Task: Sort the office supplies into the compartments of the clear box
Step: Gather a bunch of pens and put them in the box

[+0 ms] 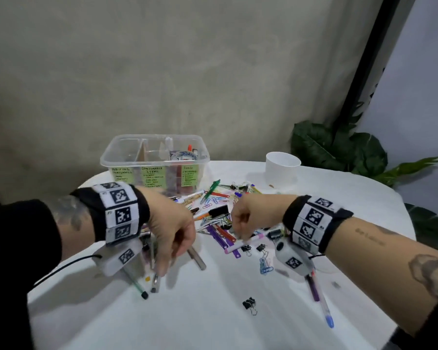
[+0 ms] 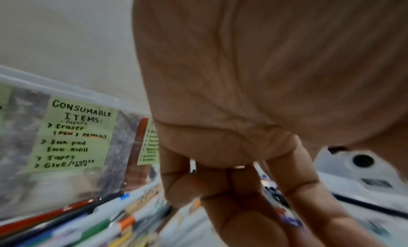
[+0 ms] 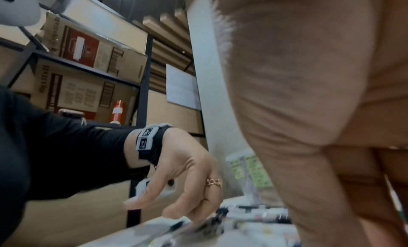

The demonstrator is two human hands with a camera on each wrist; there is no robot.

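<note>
My left hand (image 1: pixel 171 231) hangs over pens (image 1: pixel 147 279), fingers down, grip unclear. My right hand (image 1: pixel 248 218) fingers pinch a pink marker (image 1: pixel 245 245) near the pile; clear box (image 1: pixel 127 160) behind on the tabletop (image 1: pixel 213 311).

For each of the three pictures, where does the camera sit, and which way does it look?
Head: on the head, looking down at the table, clear box, both forearms.
Left wrist: under the left hand, facing the box's labels.
Right wrist: under the right hand, facing the left hand and shelves.
Shared: all three show the box.
</note>
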